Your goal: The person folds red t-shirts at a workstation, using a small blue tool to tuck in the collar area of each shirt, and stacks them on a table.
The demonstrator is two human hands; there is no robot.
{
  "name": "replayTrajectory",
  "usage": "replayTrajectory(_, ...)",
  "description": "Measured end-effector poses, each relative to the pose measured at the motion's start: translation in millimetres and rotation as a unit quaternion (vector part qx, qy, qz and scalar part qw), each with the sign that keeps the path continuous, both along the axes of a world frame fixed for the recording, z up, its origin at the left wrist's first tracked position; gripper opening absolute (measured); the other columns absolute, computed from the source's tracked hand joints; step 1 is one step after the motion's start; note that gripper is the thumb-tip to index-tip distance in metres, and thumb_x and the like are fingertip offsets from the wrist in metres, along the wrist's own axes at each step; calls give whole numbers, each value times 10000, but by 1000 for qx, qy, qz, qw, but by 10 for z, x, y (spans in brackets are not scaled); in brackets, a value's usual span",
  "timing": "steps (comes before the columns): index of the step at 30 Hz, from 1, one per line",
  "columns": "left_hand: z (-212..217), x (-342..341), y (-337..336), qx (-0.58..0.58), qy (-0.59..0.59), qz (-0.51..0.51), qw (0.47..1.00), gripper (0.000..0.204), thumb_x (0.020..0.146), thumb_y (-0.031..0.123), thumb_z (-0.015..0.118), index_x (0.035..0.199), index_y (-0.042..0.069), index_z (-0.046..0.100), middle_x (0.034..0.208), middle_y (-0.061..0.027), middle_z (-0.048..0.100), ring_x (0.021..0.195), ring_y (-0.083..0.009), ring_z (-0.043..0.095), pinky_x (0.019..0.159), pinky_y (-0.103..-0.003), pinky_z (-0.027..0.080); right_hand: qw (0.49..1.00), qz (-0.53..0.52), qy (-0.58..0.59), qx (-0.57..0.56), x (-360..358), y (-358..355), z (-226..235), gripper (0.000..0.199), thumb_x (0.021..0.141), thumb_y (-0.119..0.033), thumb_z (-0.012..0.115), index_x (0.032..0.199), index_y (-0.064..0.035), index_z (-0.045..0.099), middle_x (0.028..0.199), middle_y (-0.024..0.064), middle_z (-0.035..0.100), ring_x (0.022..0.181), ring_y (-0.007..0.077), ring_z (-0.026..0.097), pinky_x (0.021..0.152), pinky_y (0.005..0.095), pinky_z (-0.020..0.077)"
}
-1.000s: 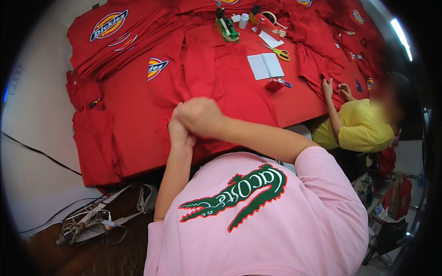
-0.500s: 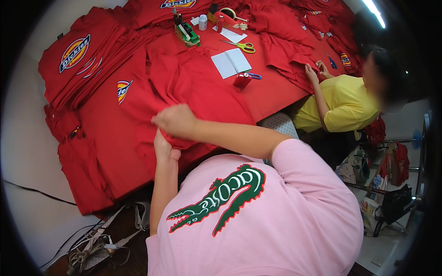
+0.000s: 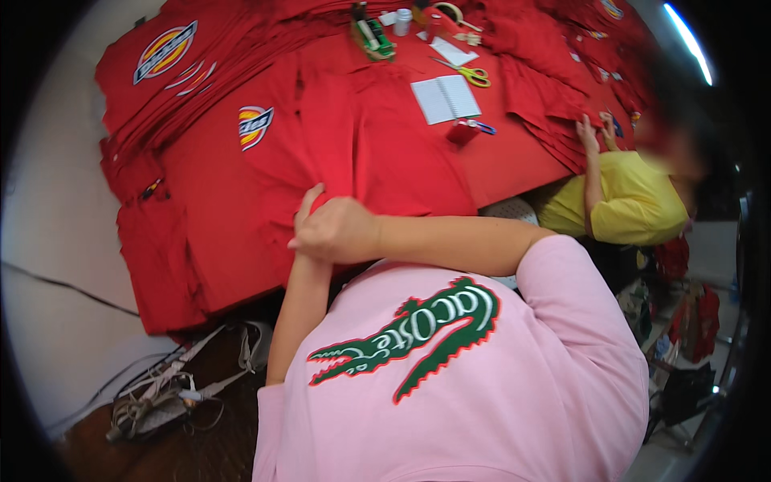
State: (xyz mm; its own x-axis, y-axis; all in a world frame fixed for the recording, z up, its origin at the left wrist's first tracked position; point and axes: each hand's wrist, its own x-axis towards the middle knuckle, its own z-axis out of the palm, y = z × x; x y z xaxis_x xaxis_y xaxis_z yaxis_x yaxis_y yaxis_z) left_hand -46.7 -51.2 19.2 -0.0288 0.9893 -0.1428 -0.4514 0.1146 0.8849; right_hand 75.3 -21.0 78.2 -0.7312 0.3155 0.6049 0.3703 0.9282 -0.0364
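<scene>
A single view is supplied, taken from the left of two head-worn fisheye cameras. The scene is looked down on steeply from above the wearer's chest, so that the pink shirt (image 3: 450, 386) fills the lower frame at close range. The table (image 3: 514, 157), covered in red garments (image 3: 241, 209), is seen farther off in the upper half. Straight edges are bent toward the dark circular rim. A second person in yellow (image 3: 634, 201) is caught at the right edge. No second view is provided for overlap.

The right hand (image 3: 337, 231) covers the left hand's fingers (image 3: 309, 199), perhaps gripping cloth.
</scene>
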Motion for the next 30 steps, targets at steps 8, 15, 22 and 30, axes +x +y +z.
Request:
replayTrajectory(8, 1100, 118, 31, -99, -252, 61, 961, 444, 1071, 359, 556, 1352, 16, 586, 1319, -126, 677, 1205, -243, 663, 1037, -396, 540, 770, -8, 209, -603, 433, 975, 253, 566, 1085, -456, 520, 790, 12, 639, 681, -35, 470, 669, 70, 426, 631, 282, 408)
replayTrajectory(15, 965, 76, -50, -33, 78, 33, 996, 419, 1007, 276, 699, 1305, -12, 637, 1271, -102, 692, 1142, -182, 674, 1009, -328, 530, 800, -6, -14, -599, 570, 1020, 545, 525, 1039, -447, 606, 709, -40, 598, 614, -36, 453, 563, 118, 430, 558, 308, 394)
replayTrajectory(22, 340, 97, 97, -108, -119, 160, 974, 338, 1045, 293, 628, 1231, 13, 660, 1072, -62, 709, 969, -149, 682, 856, -340, 558, 999, -44, -3, -26, 36, 151, 534, 277, 891, -302, 722, 724, -108, 615, 613, 58, 579, 543, 237, 632, 460, 396, 475)
replayTrajectory(30, 606, 179, 84, -109, -106, 149, 977, 303, 1065, 305, 558, 1158, 43, 679, 1001, -49, 712, 895, -165, 684, 810, -341, 553, 995, 47, 45, -76, 107, 48, 603, 220, 934, -254, 680, 795, -98, 609, 665, 69, 608, 563, 280, 622, 503, 411, 494)
